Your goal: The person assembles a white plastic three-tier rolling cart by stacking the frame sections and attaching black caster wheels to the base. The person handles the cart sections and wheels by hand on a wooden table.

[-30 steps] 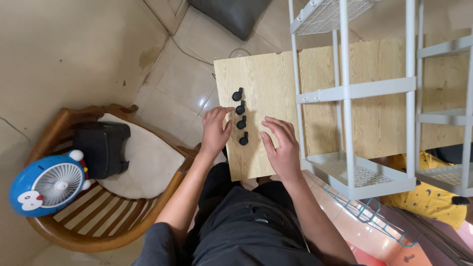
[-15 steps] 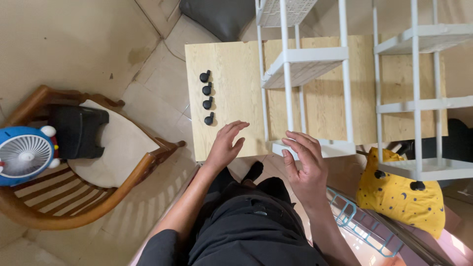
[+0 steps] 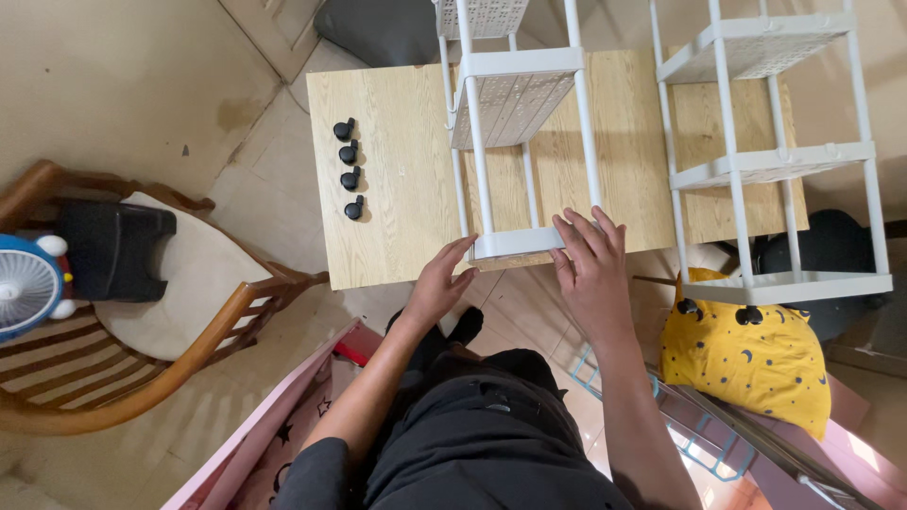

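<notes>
A white plastic shelf rack [image 3: 515, 94] stands on a light wooden table [image 3: 397, 208], its lowest tray [image 3: 515, 243] at the table's near edge. My left hand [image 3: 442, 281] reaches to the tray's left corner, fingertips just at it. My right hand [image 3: 590, 264] lies with spread fingers against the tray's right end and post. Neither hand grips anything. Several small black caster wheels [image 3: 350, 168] lie in a row on the table's left part, well away from both hands.
A second white rack [image 3: 775, 161] stands to the right, with black casters [image 3: 746, 314] under it, above a yellow patterned cushion [image 3: 746, 364]. A wooden chair [image 3: 189, 359] with a black object [image 3: 113, 250] and a blue fan [image 3: 24, 283] is at left. A pink box [image 3: 274, 425] sits by my left leg.
My hands have left the row of casters and moved right to the near tray of the white rack. The view has shifted, so the table sits further left.
</notes>
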